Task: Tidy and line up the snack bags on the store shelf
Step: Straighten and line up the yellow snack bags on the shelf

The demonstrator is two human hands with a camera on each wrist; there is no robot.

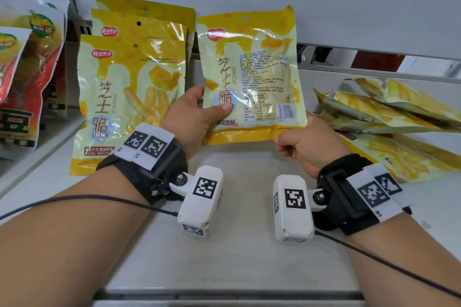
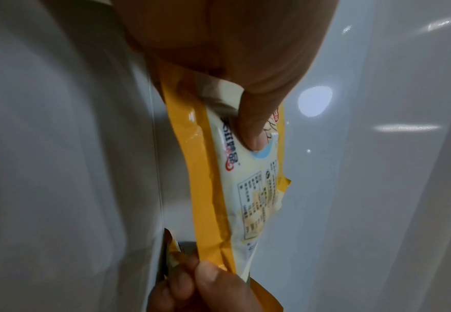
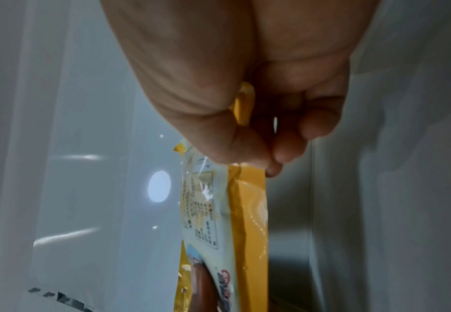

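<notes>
A yellow snack bag (image 1: 252, 75) is held upright above the shelf, its printed back side toward me. My left hand (image 1: 199, 112) pinches its lower left edge, thumb across the print, and my right hand (image 1: 306, 142) grips its lower right corner. In the left wrist view the thumb (image 2: 253, 126) presses on the bag (image 2: 245, 190). The right wrist view shows curled fingers (image 3: 285, 147) on the bag's orange seam (image 3: 248, 211). To the left, three matching bags (image 1: 129, 97) stand one behind another. Several more bags (image 1: 389, 117) lie flat in a loose heap at right.
Red and green bags (image 1: 27, 77) of another snack stand at the far left, beyond a shelf divider. The grey shelf floor (image 1: 229, 244) stretches in front of my hands to its front lip. The white back wall (image 1: 349, 7) closes the shelf behind.
</notes>
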